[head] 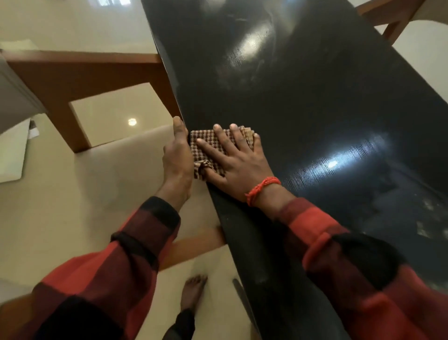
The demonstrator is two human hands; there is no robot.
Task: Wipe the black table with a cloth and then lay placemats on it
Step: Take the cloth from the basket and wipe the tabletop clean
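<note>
Glossy cream tile floor (pixel 72 206) fills the left half of the frame below me, a round ceiling-light reflection (pixel 132 121) at centre left. Brown wooden frame (pixel 80 72) upper left; another wooden piece (pixel 388 17) upper right. Bright window glare (pixel 111 2) top left.

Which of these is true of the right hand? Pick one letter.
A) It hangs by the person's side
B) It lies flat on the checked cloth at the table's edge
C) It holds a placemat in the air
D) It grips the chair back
B: the right hand, fingers spread and straight, presses the checked cloth onto the black table beside its left edge.
</note>
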